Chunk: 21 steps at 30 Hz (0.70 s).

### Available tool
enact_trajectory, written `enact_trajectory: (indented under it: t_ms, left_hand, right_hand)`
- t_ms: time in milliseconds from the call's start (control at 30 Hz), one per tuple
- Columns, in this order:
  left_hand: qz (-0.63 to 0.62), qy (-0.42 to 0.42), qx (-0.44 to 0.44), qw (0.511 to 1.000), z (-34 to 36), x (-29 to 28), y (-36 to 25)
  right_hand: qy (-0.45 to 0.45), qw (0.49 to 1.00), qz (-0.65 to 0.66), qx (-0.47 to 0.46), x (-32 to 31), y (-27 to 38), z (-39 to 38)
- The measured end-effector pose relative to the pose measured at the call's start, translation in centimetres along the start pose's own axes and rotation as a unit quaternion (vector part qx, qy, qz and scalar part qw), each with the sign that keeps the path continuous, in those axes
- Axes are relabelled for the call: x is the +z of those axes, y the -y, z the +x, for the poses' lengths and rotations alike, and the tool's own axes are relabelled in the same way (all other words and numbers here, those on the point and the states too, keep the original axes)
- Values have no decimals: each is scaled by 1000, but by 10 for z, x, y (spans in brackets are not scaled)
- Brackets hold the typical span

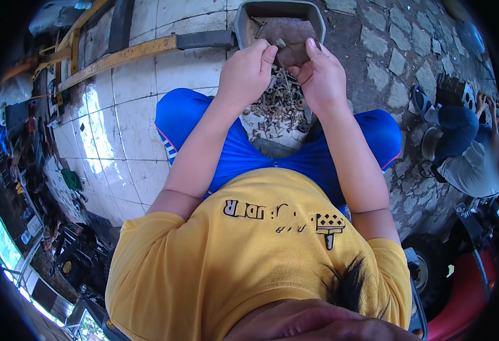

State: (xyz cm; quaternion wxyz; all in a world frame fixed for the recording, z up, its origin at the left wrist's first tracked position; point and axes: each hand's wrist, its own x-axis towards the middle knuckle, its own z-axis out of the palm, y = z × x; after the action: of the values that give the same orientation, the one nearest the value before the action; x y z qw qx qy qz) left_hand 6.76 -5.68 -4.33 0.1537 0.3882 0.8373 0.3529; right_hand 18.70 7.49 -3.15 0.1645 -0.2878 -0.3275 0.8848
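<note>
My left hand [247, 74] is closed in a pinch above the near edge of a grey plastic tub [239, 25]. Just beyond its fingertips shows a small metal piece [280, 43], perhaps a nut; I cannot tell whether the fingers hold it or it lies in the tub. To the right, my right hand [323, 79] has its thumb raised and apart from its curled fingers, with nothing visible between them. A bolt [258, 27] lies in the tub's far left part. Below both hands, between my legs, spreads a pile of bolts, nuts and other small metal parts [282, 105].
A yellow and black metal bar [124, 58] runs over white floor tiles [141, 119] to the tub's left side. Grey stone paving [374, 48] lies to the right, where another person [471, 153] sits by a dark metal part [455, 91]. A red vehicle body [471, 295] stands at lower right.
</note>
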Motion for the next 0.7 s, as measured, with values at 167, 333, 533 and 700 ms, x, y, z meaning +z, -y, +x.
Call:
enact_trajectory:
  t_ms: [167, 333, 533, 700]
  left_hand:
    - [10, -10, -8, 1000, 2, -3, 0]
    - [-6, -24, 8, 1000, 6, -4, 3]
    - [6, -17, -1, 1000, 5, -1, -1]
    - [16, -31, 15, 999, 7, -4, -2]
  right_hand:
    - [11, 1000, 21, -7, 2, 2, -1]
    - [13, 999, 32, -20, 0, 5, -1]
    - [22, 999, 30, -21, -2, 0, 3]
    - [25, 999, 40, -23, -1, 2, 2]
